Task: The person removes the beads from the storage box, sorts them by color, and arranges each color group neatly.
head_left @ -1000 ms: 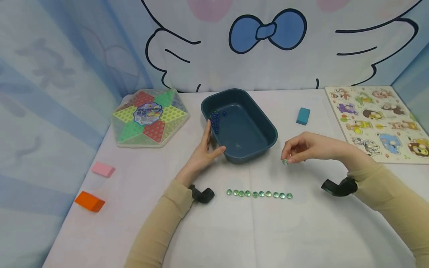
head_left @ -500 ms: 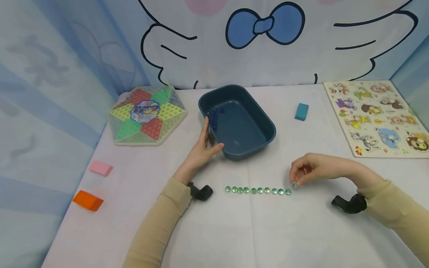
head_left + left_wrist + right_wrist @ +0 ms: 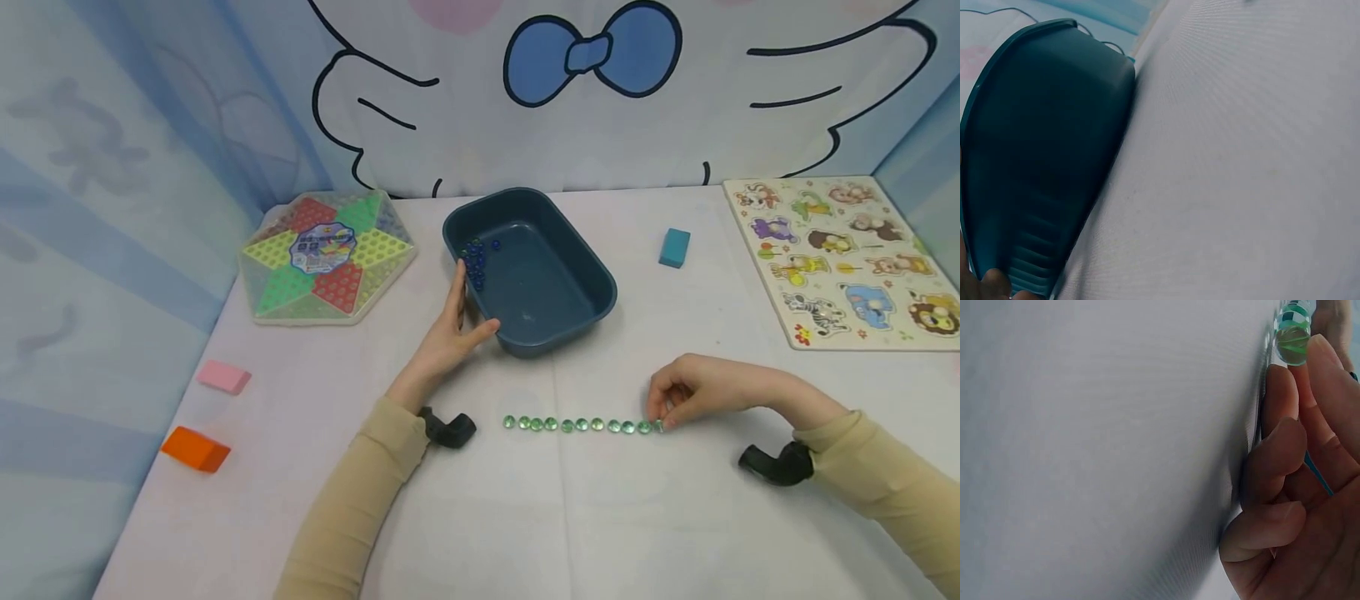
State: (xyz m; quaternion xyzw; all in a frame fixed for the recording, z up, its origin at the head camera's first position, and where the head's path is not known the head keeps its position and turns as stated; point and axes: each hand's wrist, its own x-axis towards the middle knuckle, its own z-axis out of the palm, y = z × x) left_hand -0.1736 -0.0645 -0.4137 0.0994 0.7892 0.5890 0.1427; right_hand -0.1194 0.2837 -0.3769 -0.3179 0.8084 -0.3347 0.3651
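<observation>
A row of several green glass marbles runs across the white tabletop. My right hand is at the row's right end, thumb and fingertips pinching the last green marble low against the cloth and close beside its neighbour. A dark teal plastic basin stands behind the row, with several dark blue marbles gathered along its left side. My left hand rests against the basin's near left side, fingers extended along the wall and thumb at the rim. Its fingertips show at the bottom corner in the left wrist view.
A hexagonal Chinese checkers box lies back left. Pink and orange blocks sit near the left edge. A teal block and an animal puzzle board lie at the right. A printed curtain hangs behind the table.
My right hand has come down toward me and slightly right, bringing its green marble from the air to the row's right end. The left hand stays at the basin; the head view shifts slightly.
</observation>
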